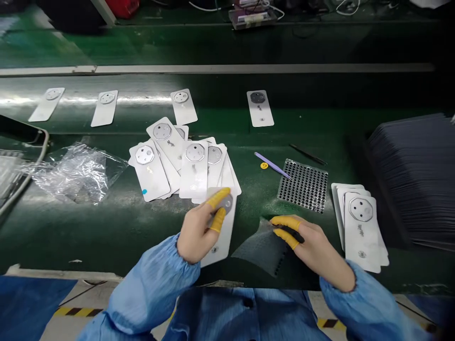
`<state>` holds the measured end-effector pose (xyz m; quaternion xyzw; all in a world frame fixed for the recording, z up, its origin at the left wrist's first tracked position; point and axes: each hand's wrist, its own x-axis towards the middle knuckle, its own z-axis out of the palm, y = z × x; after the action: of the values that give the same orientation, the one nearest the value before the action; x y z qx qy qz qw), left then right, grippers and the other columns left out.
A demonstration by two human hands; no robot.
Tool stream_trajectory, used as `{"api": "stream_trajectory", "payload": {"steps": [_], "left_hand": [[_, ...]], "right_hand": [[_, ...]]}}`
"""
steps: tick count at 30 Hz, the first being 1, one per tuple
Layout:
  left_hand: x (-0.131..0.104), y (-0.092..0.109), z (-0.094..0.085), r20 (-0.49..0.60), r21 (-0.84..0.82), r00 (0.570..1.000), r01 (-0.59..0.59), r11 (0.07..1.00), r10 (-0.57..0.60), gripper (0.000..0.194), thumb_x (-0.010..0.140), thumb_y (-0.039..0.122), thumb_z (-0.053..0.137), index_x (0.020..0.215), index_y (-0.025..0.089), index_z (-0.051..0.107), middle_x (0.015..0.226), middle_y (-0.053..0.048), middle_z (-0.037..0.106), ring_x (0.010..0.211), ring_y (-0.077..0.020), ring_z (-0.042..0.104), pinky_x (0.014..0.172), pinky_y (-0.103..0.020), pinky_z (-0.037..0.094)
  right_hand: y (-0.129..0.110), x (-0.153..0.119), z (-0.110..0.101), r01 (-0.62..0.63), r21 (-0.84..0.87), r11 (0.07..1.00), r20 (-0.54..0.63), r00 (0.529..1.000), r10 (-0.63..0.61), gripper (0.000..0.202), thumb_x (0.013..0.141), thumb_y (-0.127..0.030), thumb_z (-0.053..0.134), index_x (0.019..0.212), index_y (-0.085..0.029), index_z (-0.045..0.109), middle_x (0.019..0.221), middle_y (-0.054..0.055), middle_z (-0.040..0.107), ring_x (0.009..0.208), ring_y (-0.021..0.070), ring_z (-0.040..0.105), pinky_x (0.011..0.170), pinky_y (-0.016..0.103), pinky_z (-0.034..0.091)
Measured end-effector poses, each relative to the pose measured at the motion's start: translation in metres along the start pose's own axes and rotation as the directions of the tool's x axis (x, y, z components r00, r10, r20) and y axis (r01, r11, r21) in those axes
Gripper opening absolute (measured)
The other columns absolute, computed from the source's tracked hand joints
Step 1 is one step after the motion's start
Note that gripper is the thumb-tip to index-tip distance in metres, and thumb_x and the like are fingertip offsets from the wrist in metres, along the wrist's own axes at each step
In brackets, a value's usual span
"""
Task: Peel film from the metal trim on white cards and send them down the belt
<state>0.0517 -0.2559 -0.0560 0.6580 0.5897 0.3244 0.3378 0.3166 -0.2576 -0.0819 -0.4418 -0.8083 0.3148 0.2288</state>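
Yellow covers are on the thumb and forefinger of both hands. My left hand [201, 229] has its fingers at the upper part of a white panel [222, 237], over its grey round part, which they partly hide. My right hand [305, 237] pinches the top corner of a thin translucent sheet [258, 246] that hangs curled, with small dark dots along its right edge. A dark slim thing shows between those fingers; I cannot make it out. Behind my left hand lies a loose pile of white panels [194, 175]. A dotted sheet [302, 184] lies beyond my right hand.
Purple tweezers [272, 165], a yellow round sticker [264, 166] and dark tweezers [307, 154] lie mid-table. Stacked white panels [360, 237] and dark trays [415, 175] stand right. Crumpled clear plastic [78, 173] lies left. Single panels [260, 108] are spaced along the back.
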Motion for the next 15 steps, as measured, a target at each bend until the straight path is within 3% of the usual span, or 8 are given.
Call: {"api": "stream_trajectory", "payload": {"steps": [3,5,7,9,11,15], "left_hand": [[0.016,0.008,0.012,0.302,-0.085,0.952,-0.035,0.996,0.059,0.030,0.087,0.033,0.056,0.106,0.013,0.069,0.098,-0.010,0.074,0.089,-0.0239,0.070,0.082,-0.033,0.056],[0.021,0.007,0.025,0.416,-0.239,0.904,0.006,0.971,0.097,0.024,0.083,0.033,0.063,0.094,0.014,0.073,0.091,-0.007,0.075,0.084,-0.0217,0.071,0.080,-0.030,0.056],[0.021,0.002,0.036,0.436,-0.313,0.897,0.074,0.947,0.074,0.017,0.080,0.028,0.066,0.087,0.014,0.074,0.087,-0.007,0.076,0.081,-0.0217,0.071,0.078,-0.030,0.057],[0.016,-0.005,0.044,0.402,-0.327,0.916,0.128,0.936,0.015,0.015,0.080,0.024,0.065,0.085,0.013,0.074,0.088,-0.008,0.076,0.082,-0.0232,0.071,0.077,-0.032,0.058],[0.010,-0.008,0.048,0.384,-0.351,0.923,0.151,0.924,-0.005,0.018,0.081,0.024,0.064,0.091,0.013,0.074,0.093,-0.009,0.075,0.086,-0.0237,0.071,0.080,-0.033,0.057],[0.000,-0.006,0.051,0.380,-0.403,0.925,0.189,0.896,-0.024,0.025,0.085,0.026,0.060,0.103,0.013,0.072,0.097,-0.009,0.074,0.090,-0.0242,0.069,0.084,-0.035,0.056]], "right_hand": [[-0.010,0.027,-0.023,0.194,0.055,0.979,0.239,0.950,-0.201,0.025,0.092,-0.014,0.048,0.114,-0.020,0.057,0.102,0.006,0.067,0.095,0.0169,0.063,0.080,0.034,0.058],[-0.015,0.040,-0.030,0.283,0.049,0.958,0.299,0.911,-0.284,0.029,0.093,-0.008,0.042,0.116,-0.019,0.056,0.105,0.007,0.065,0.098,0.0170,0.061,0.080,0.035,0.058],[-0.017,0.047,-0.027,0.340,-0.007,0.941,0.241,0.913,-0.328,0.034,0.091,-0.003,0.037,0.116,-0.018,0.056,0.117,0.010,0.060,0.110,0.0199,0.056,0.087,0.041,0.056],[-0.018,0.046,-0.018,0.347,-0.055,0.936,0.101,0.935,-0.340,0.031,0.090,-0.004,0.040,0.114,-0.017,0.056,0.124,0.013,0.055,0.117,0.0233,0.051,0.091,0.048,0.054],[-0.017,0.042,-0.007,0.304,-0.050,0.951,-0.003,0.952,-0.305,0.023,0.090,-0.008,0.046,0.108,-0.017,0.057,0.116,0.013,0.058,0.109,0.0230,0.055,0.085,0.046,0.056],[-0.016,0.029,0.015,0.243,-0.021,0.970,-0.038,0.969,-0.244,0.015,0.090,-0.010,0.049,0.101,-0.016,0.058,0.102,0.010,0.061,0.091,0.0186,0.060,0.074,0.037,0.059]]}}
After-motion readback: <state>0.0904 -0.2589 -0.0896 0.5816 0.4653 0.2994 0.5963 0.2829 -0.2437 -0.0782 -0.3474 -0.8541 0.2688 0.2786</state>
